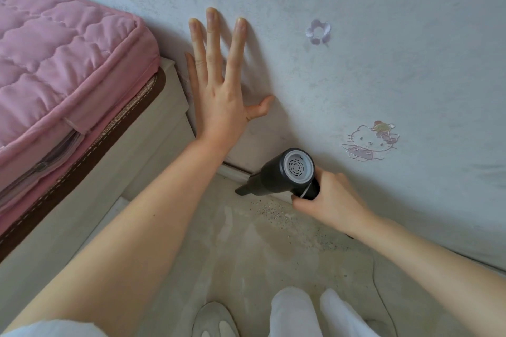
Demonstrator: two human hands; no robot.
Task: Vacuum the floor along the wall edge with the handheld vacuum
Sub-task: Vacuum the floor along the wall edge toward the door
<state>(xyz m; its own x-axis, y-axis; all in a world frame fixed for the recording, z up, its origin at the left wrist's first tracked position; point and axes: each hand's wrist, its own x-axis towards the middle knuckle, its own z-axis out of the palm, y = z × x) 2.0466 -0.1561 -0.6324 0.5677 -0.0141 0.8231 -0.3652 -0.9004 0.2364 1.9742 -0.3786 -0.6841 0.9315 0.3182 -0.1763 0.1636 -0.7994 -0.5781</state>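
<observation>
Down at floor level, the right hand [327, 200] grips a black handheld vacuum [284, 174], its nozzle aimed along the skirting beside scattered grit [273, 212], while the left hand [221, 85], above it, presses flat-fingered against the wall [383, 35], likely for balance.

The pale concrete floor [241, 249] carries a scatter of dark grit [269, 212] close to the wall, the foot of a cream bed base [90, 200] at left, 1 grey slipper [215, 320] at the bottom edge and a thin cord [379, 293] trailing at right.
</observation>
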